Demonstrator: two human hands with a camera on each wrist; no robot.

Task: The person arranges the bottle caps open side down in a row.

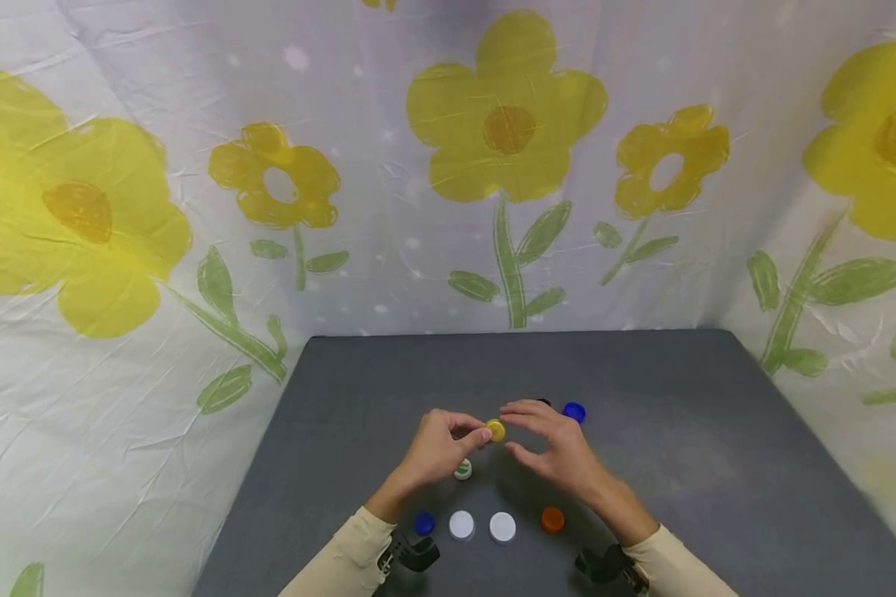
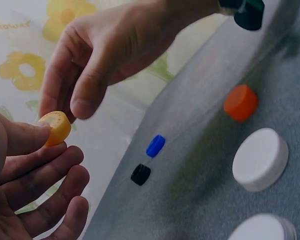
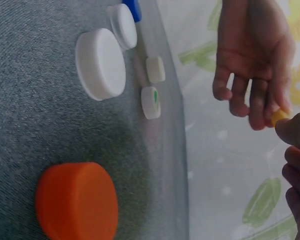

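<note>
Thumb and index finger of my left hand [image 1: 439, 445] pinch a yellow bottle cap [image 1: 496, 430] above the table, while its other fingers spread loosely in the left wrist view. Close by on the right is my right hand [image 1: 556, 448], its thumb and fingers apart and nothing held between them. In the head view a small gap shows between its fingertips and the yellow cap. Below the left hand lies a white cap with a green mark [image 1: 463, 470]. A second small white cap [image 3: 155, 69] appears in the right wrist view; I cannot pick it out in the head view.
Along the near side of the grey table [image 1: 388, 373] lie a blue cap [image 1: 423, 522], two white caps [image 1: 461, 525] and an orange cap [image 1: 552, 520]. Beyond the right hand are another blue cap [image 1: 574, 412] and a partly hidden black cap [image 2: 140, 174]. A flowered curtain [image 1: 388, 249] surrounds the table.
</note>
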